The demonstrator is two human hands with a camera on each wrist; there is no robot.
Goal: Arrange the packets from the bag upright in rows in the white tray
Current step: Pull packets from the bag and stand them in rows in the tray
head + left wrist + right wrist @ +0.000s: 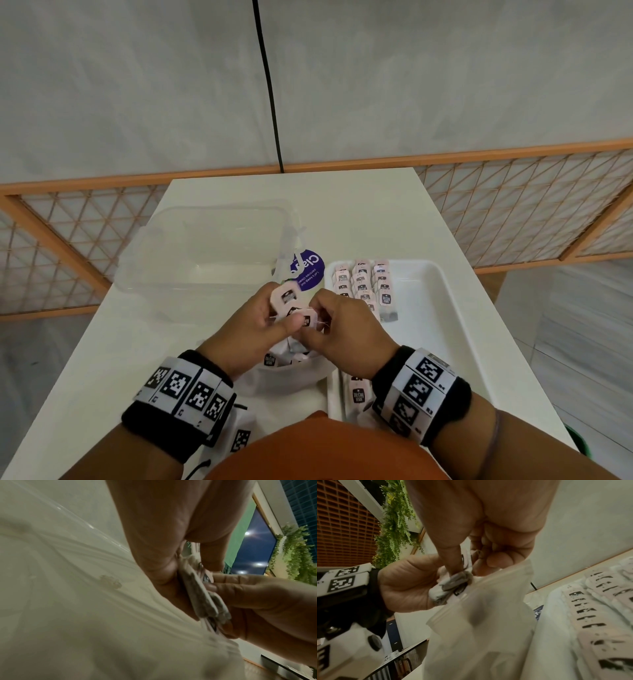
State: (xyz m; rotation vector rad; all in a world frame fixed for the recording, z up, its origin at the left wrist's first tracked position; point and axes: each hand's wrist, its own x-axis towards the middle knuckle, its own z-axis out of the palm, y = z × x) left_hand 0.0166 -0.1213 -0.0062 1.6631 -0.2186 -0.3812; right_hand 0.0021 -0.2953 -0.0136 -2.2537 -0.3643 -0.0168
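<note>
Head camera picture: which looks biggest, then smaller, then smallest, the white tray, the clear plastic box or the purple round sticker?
1. white tray and clear plastic box: look much alike; the tray is nearer, so unsure.
2. purple round sticker: clearly smallest.

Near tray rows (359, 394): our right hand (346, 334) hides most.
Bag (479, 622): blurred, so we cannot count its contents.
Pinched packets (204, 597): we cannot tell their number.

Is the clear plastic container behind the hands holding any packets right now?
No: in the head view the clear container looks bare inside, while packets stand in the white tray and both hands grip some.
</note>
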